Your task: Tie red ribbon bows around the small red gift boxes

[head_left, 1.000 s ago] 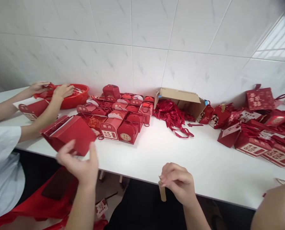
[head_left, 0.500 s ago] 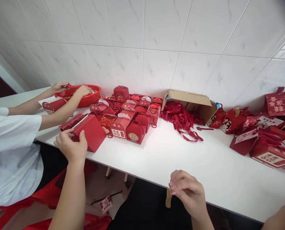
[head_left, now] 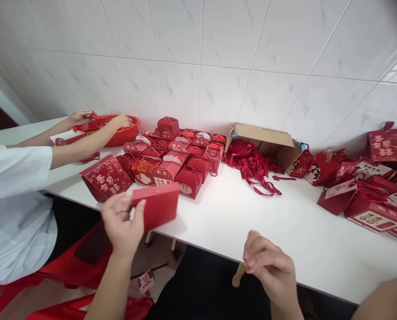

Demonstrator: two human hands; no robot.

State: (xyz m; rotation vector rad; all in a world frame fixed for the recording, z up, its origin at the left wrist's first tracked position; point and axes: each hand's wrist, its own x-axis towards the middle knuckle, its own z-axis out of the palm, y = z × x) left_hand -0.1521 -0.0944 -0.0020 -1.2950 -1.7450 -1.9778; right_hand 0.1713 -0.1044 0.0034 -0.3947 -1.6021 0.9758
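Observation:
My left hand [head_left: 124, 224] grips a red gift box [head_left: 160, 206] by its left end, holding it over the front edge of the table. A short gold ribbon strip [head_left: 238, 275] dangles from the pinched fingers of my right hand [head_left: 268, 262], in front of the table edge. Just beyond my left hand stands another red gift box [head_left: 106, 178] with pale lettering on its side. Past the held box lie rows of small red favour boxes [head_left: 189, 181] with cord handles.
A co-worker's hands [head_left: 121, 121] reach into a red plastic basin [head_left: 131, 133] at the far left. Dark red ribbons [head_left: 248, 160] spill from a cardboard box [head_left: 263, 133] by the wall. More red gift boxes [head_left: 336, 202] crowd the right end of the white table [head_left: 231, 222].
My left hand has moved right, bringing the red box away from the one behind it, which now shows its lettered side. My right hand has shifted slightly right with the gold strip.

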